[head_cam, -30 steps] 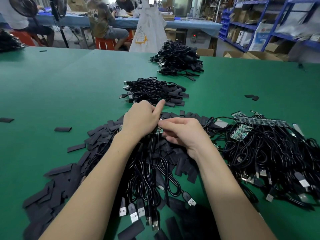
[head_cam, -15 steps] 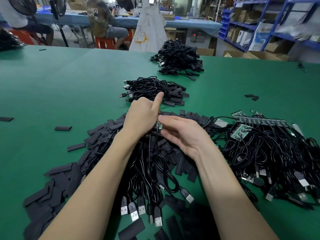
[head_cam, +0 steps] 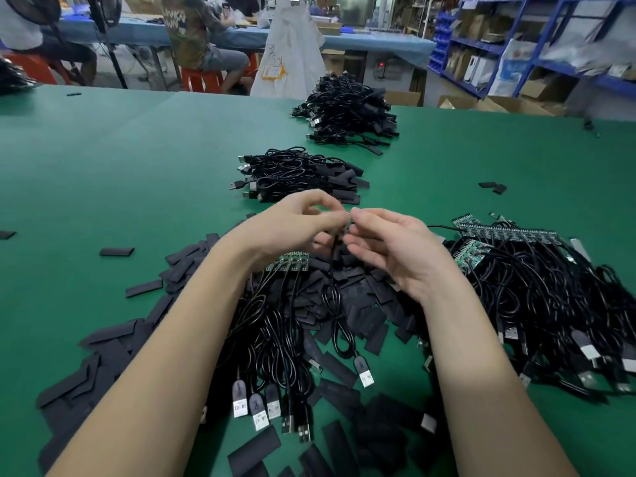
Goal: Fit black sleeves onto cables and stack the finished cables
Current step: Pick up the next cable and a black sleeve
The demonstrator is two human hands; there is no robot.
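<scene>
Two hands: I read my left hand (head_cam: pixel 292 228) and right hand (head_cam: pixel 389 246) raised together above the near heap, fingertips meeting at 12 o'clock of my wrists.
Grip, left: thumb and fingers curled in a pinch on the top end of one cable (head_cam: pixel 339 304); what lies between the pads is blurred.
Grip, right: fingers bent toward the same spot, seemingly pinching the same cable end; I cannot tell whether a sleeve is in it.
Cable held: it hangs from the pinch down to a USB plug (head_cam: pixel 365 373) at 6 o'clock, lying on the table (head_cam: pixel 103 160). Judged reason: holding the end up clear of the heap leaves it free for a sleeve to go on.
Sleeves: loose black sleeves (head_cam: pixel 113 342) spread from 7 to 5 o'clock under my forearms, within reach of either hand.
Boards: a strip of green boards (head_cam: pixel 288 264) lies just under my left wrist, its leads running toward me; probably the next batch.
Raw stock: tangled pile (head_cam: pixel 550 304) at 3 o'clock, boards bare, so unsleeved in my judgement.
Finished: near stack (head_cam: pixel 299 175) at 12 o'clock, far stack (head_cam: pixel 347 108) beyond it, plugs to one side.
Hidden: the board end in the pinch, motion-blurred; pile at 3 o'clock cut off by the frame edge.
</scene>
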